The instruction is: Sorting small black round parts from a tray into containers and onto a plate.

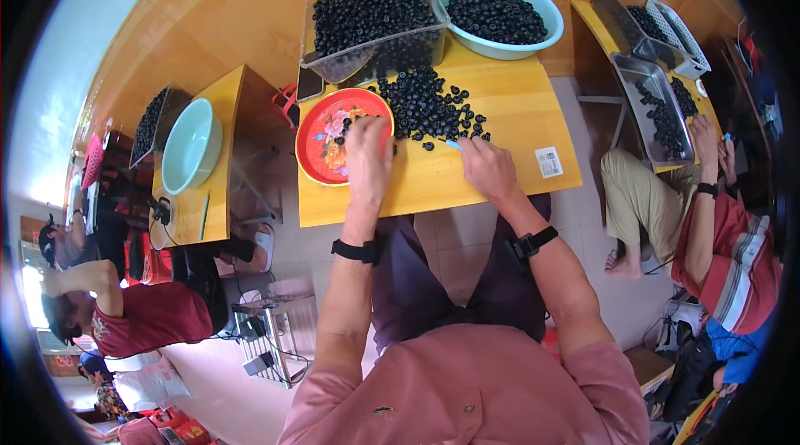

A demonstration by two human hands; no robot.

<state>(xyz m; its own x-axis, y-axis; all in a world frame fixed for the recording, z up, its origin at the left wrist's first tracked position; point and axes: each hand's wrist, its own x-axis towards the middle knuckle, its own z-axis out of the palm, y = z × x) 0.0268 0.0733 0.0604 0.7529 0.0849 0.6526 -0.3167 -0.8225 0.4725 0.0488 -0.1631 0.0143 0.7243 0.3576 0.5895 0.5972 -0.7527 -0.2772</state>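
Note:
My left hand (368, 153) hangs over the right side of a round red tray (312, 157) with a flower pattern. Its fingers are curled together, and whatever they may hold is hidden. A few small round black pieces (340, 141) lie in the tray by the fingertips. In my right hand (489, 166) is a slim light-blue tool (452, 144), gripped near the front of the pile; its kind is too small to make out. A loose pile of the same black pieces (425, 103) spreads over the yellow table (517, 128) between and beyond my hands.
Behind the pile stand a clear plastic bin (379, 57) and a light-blue basin (500, 51), both full of black pieces. A phone (310, 83) lies left of the bin. A white label (549, 162) is on the table's right. Co-workers sit at side tables on both sides.

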